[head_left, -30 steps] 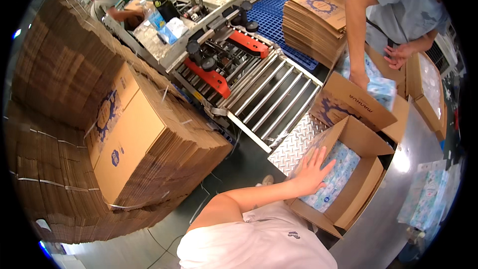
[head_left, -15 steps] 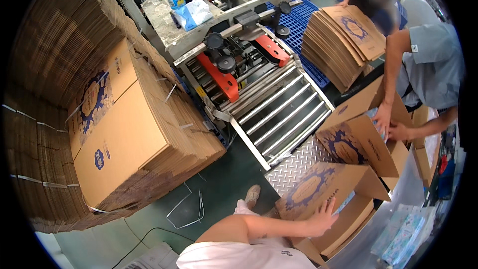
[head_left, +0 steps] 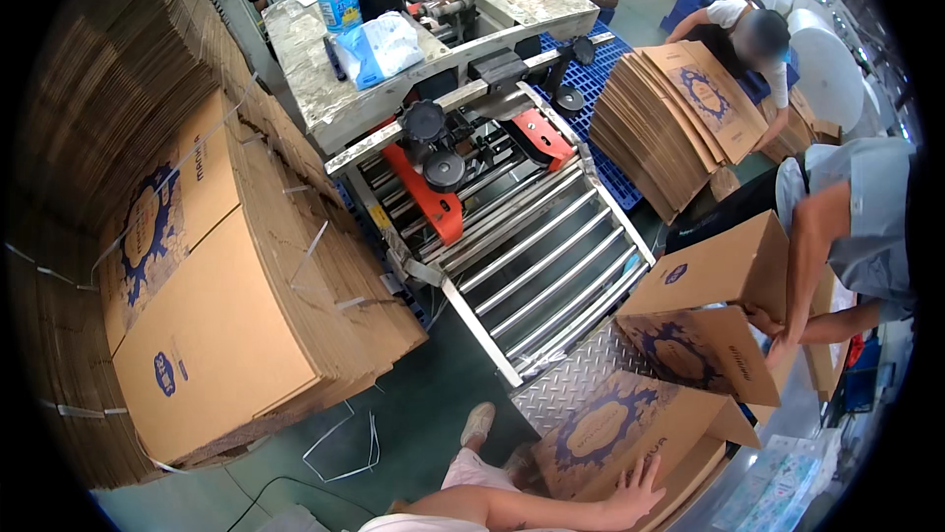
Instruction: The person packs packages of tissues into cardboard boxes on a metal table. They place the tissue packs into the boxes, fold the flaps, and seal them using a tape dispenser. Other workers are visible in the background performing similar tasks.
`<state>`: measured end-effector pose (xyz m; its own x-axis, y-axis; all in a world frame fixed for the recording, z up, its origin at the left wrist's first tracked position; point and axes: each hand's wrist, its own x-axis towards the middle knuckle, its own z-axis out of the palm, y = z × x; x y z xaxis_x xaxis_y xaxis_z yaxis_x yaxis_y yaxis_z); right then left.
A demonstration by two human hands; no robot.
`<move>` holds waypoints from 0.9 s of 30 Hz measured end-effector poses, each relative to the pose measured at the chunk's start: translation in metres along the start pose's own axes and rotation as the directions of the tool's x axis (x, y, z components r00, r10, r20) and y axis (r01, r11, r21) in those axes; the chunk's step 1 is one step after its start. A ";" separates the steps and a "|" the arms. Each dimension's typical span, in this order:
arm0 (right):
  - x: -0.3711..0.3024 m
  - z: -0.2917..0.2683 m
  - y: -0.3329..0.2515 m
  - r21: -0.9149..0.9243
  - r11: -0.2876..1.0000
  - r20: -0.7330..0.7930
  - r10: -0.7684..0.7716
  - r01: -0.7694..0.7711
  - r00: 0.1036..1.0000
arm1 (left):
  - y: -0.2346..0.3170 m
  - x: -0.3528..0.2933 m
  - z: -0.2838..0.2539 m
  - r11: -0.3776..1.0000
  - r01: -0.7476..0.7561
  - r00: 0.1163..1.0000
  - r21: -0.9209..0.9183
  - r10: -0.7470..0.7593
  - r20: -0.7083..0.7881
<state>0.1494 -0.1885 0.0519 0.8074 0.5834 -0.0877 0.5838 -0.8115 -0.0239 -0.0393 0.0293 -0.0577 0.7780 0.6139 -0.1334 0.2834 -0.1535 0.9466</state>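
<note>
My left hand [head_left: 635, 502] reaches in from the lower edge, fingers stretched and spread, lying at the near cardboard box [head_left: 600, 429] by its open top. It grips nothing that I can see. My right hand is out of view. The near box is brown with a purple print, its flaps raised; its inside is mostly hidden. Just beyond it stands another open box [head_left: 679, 345], with a co-worker's hands [head_left: 778, 335] at its opening. A metal tread plate [head_left: 566, 389] shows beside the boxes.
A roller conveyor [head_left: 546, 281] with red guides leads up to a worn workbench [head_left: 295, 69]. Tall stacks of flat cartons [head_left: 226, 335] fill the left. More flat cartons [head_left: 660, 128] stand at the far right near another person [head_left: 738, 40]. A loose strap [head_left: 340, 473] lies on the floor.
The view has shifted, and the boxes and my left hand sit lower in it. The co-worker's hands have come closer together at the farther box. The person behind the cartons has leaned forward.
</note>
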 end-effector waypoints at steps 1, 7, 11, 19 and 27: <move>0.004 0.003 -0.002 0.085 0.996 0.028 -0.015 0.013 1.000 | -0.001 0.000 -0.005 1.000 -0.010 1.000 -0.026 0.010 -0.001; 0.015 0.018 0.005 -0.017 0.999 0.243 0.052 -0.049 0.969 | -0.009 0.001 -0.008 0.990 -0.031 0.999 -0.134 0.034 0.016; 0.017 0.008 -0.033 -0.041 0.994 0.268 0.108 -0.100 0.957 | -0.015 0.009 0.004 0.990 -0.034 0.999 -0.139 0.033 -0.014; 0.016 0.015 -0.070 0.053 0.993 0.229 -0.112 0.103 0.967 | -0.014 0.011 -0.002 1.000 0.001 0.998 0.025 -0.003 0.057; 0.039 0.048 -0.064 0.059 0.945 0.174 -0.326 0.320 0.929 | -0.023 0.011 0.018 0.999 -0.015 1.000 0.040 0.015 0.012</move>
<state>0.1391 -0.1153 0.0022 0.5454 0.8011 -0.2465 0.8056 -0.5822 -0.1098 -0.0276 0.0259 -0.0861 0.7886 0.6025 -0.1227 0.2937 -0.1939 0.9360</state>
